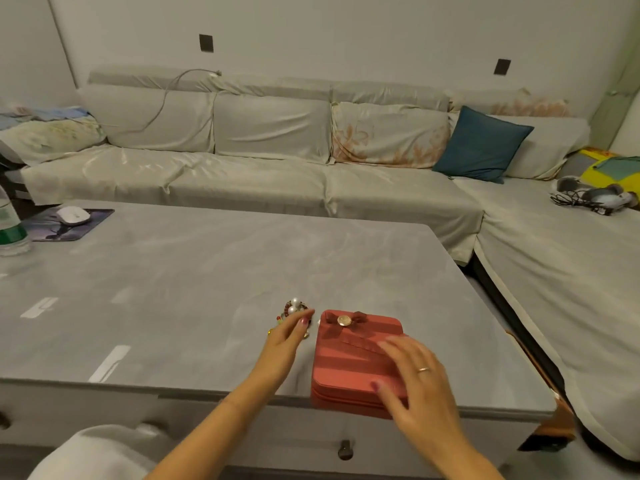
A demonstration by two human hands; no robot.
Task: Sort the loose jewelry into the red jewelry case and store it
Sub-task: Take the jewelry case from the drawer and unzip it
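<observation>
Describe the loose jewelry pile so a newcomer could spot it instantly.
On the grey table, look near the front edge at the closed red jewelry case. Just left of it, under the left hand fingertips, sits the loose jewelry: small, tangled, with two white pearls.

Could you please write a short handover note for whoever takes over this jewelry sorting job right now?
Left hand: open, fingers straight, reaching onto the loose jewelry, nothing gripped yet.
Right hand: open, resting flat on the lid of the red case.
Where things are: the case lies closed at the near edge of the table; the jewelry sits in a small pile just left of it.
Done: nothing sorted yet.
Left: open the case, put the pieces inside, close it, store it.
</observation>
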